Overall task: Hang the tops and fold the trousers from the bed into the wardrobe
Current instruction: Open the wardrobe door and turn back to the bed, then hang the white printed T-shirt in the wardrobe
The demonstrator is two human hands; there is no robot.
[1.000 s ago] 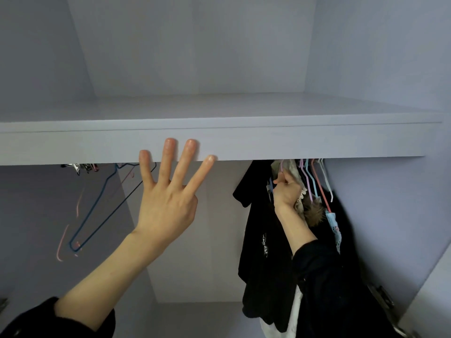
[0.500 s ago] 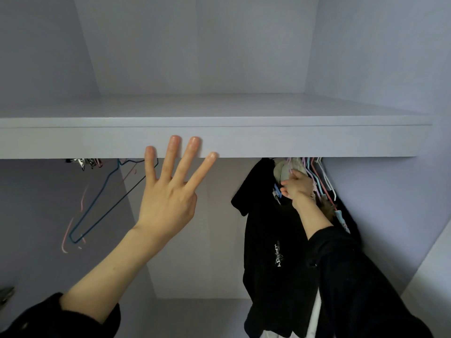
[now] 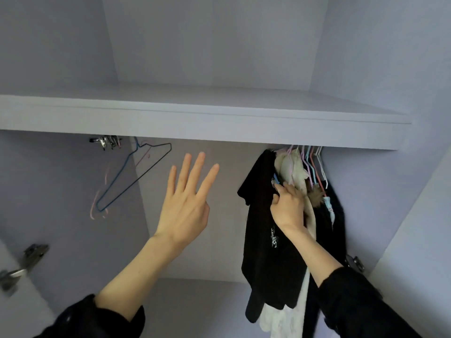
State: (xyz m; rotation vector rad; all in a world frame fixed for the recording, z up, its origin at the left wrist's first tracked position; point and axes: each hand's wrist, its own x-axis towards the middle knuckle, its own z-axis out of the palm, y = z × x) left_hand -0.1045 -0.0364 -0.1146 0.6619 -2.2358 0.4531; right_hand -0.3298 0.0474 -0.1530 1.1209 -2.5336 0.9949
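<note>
black top [image 3: 266,240] pinched at collar by right hand [image 3: 289,211], hung upright; left hand [image 3: 185,203] splayed, held clear leftward

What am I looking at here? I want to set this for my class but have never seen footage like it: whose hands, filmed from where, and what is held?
No machine: a person wears a camera on the head, looking into a wardrobe. The left hand is raised, open, holding nothing. The right hand grips a black top hanging among other clothes under the shelf. Empty wire hangers hang at the left.
</note>
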